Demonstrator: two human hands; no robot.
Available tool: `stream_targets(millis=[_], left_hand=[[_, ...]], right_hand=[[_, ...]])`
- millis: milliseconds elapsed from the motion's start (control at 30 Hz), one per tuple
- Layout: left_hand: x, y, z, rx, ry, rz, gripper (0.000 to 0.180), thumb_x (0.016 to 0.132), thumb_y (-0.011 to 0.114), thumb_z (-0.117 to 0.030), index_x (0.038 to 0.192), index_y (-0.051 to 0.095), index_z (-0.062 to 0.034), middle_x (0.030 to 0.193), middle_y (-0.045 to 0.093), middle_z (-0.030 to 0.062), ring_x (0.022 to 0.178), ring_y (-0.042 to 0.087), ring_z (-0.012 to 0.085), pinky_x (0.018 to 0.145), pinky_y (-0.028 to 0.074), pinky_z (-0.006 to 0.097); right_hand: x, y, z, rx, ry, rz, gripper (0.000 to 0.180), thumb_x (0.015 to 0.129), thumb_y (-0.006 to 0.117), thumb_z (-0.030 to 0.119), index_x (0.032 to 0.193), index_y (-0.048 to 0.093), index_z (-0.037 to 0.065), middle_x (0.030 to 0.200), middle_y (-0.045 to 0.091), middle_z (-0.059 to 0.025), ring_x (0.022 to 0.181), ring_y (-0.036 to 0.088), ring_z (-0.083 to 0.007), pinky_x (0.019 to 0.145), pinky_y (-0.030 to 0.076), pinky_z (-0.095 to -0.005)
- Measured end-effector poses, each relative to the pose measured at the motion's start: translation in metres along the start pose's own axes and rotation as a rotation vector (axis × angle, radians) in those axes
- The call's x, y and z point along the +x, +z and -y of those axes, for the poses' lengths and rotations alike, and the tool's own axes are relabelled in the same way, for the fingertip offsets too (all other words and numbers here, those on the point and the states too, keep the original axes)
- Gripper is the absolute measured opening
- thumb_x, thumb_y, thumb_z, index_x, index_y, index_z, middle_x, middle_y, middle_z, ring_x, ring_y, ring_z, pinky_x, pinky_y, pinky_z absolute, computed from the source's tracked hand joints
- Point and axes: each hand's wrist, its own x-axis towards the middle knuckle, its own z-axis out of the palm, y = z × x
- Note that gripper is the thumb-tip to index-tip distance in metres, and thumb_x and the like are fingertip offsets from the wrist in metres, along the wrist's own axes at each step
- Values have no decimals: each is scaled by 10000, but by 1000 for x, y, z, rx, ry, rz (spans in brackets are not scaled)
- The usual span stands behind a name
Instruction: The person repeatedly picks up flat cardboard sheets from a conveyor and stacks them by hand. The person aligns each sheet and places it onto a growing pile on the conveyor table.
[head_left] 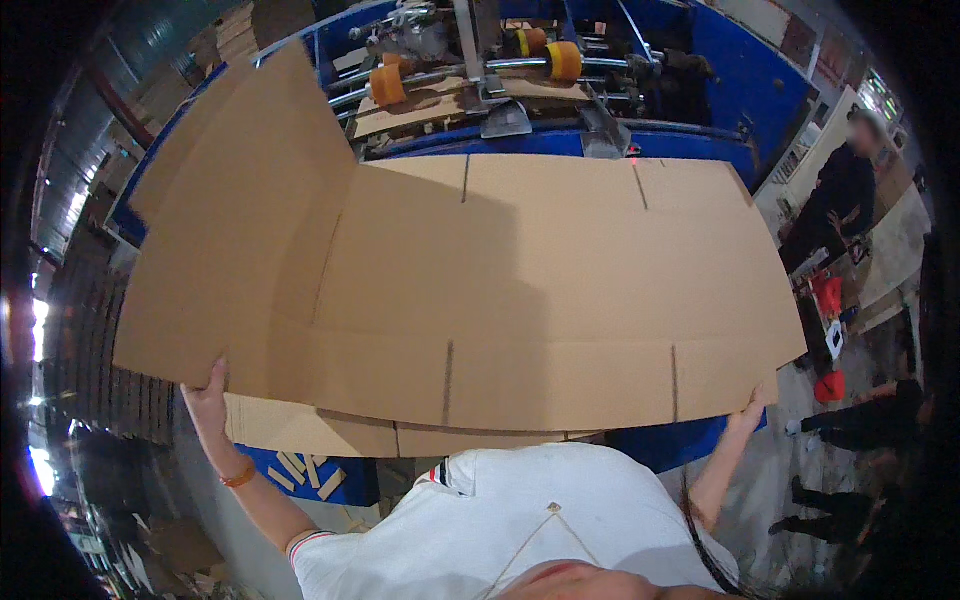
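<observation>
A large brown cardboard sheet (600, 270), creased and slotted like a box blank, spans the view in front of me. Its left panel is folded up at an angle. At the near left edge, my left hand (208, 400) grips the sheet, thumb on top and the other fingers hidden underneath. My right hand (745, 410) holds the near right corner, most of its fingers hidden by the board. Beneath the near edge shows another cardboard sheet (310, 428).
Beyond the sheet stands a blue machine (750, 100) with metal shafts and orange rollers (388, 85). Cardboard strips (300, 470) lie on a blue surface at lower left. A person (845, 190) in dark clothes is at far right, near red items (829, 386).
</observation>
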Motion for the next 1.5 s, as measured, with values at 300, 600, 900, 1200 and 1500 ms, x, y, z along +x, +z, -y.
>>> stream_targets(millis=[300,600,900,1200,1500], left_hand=[[-40,88,15,1,76,-204,166,860,693,-105,972,671,17,937,661,32,836,574,112,724,466,281],[-117,200,-16,282,750,563,691,657,607,78,1325,533,-84,1416,456,153,1328,415,312,1111,293,440],[-160,246,3,489,642,877,727,648,572,95,1311,553,-203,1433,442,98,1341,378,341,1107,235,567],[-152,213,-1,573,702,899,694,700,566,26,1348,503,-213,1429,435,116,1340,369,354,1084,261,582],[-98,211,-50,315,94,1105,655,850,677,-253,1419,379,-126,1348,506,119,1180,528,240,964,446,414]], right_hand=[[-155,120,-18,-798,-1033,256,345,859,612,62,1186,564,-35,1128,648,-149,952,653,-289,798,547,-362],[-183,223,-35,-829,-1289,1016,459,773,511,-34,1224,589,-1,1253,584,-206,1142,586,-337,976,462,-400],[-206,198,-89,-1284,-1268,1375,459,716,543,-16,1165,622,36,1234,586,-205,1157,559,-351,1012,431,-443],[-229,198,-73,-1254,-1316,1455,489,674,572,13,1157,635,53,1210,601,-196,1120,585,-343,960,471,-433],[-253,176,-74,-1183,-1507,1572,334,732,592,166,1047,671,91,1111,654,-170,1011,650,-289,872,527,-384]])
